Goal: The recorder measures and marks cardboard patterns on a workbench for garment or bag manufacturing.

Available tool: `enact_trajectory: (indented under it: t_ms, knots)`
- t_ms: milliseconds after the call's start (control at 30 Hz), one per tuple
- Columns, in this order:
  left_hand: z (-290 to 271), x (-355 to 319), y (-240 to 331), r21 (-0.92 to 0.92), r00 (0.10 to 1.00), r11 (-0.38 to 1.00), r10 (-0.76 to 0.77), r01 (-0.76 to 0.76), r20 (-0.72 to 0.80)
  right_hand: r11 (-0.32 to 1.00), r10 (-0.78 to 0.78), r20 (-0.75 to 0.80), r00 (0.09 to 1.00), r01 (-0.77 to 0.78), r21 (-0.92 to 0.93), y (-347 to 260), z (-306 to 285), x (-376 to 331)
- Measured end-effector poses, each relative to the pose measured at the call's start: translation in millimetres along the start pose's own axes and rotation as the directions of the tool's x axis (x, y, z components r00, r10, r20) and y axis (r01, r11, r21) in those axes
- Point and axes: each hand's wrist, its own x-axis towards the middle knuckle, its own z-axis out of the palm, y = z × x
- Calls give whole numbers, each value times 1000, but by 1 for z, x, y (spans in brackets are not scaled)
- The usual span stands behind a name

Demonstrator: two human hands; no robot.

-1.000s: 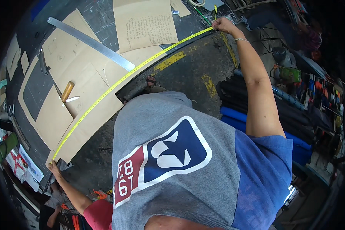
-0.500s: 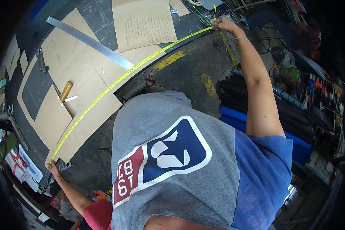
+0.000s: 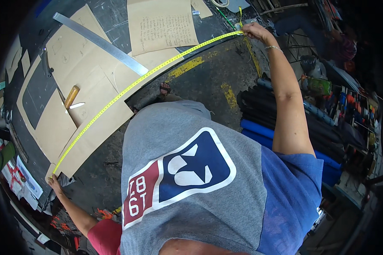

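Nothing moved since earlier frame: yellow tape measure (image 3: 132, 87) still taut across brown paper patterns (image 3: 93, 85). Right hand (image 3: 254, 30) pinches upper-right end; left hand (image 3: 54, 183) grips lower-left end, fingers partly hidden. Written-on sheet (image 3: 161, 25) top centre.

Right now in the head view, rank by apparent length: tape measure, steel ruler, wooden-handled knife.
1. Tape measure, stretched from the left hand to the right hand.
2. Steel ruler, far shorter.
3. Knife, shortest.
Fisheye bending skews lengths, but the gaps are wide enough to rank.
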Motion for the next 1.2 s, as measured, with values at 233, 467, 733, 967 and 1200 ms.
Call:
enact_trajectory:
  t_ms: [233,467,733,967,1200]
  knots:
    - [-18,4,23,-20,986,999,41,-44,-160,940,-63,-11,998,63,337,2,16,-15]
    - [13,1,-6,-19,1000,1000,-21,21,1,878,-25,-102,994,71,474,25,43,-17]
    - [31,16,8,3,998,1000,19,-20,53,859,11,-286,958,137,493,36,51,-32]
    - [50,0,-37,4,999,1000,-3,3,34,870,-29,-288,957,166,464,30,46,-21]
    - [80,-7,-35,76,996,997,-32,25,87,945,-109,-269,957,184,272,17,37,-6]
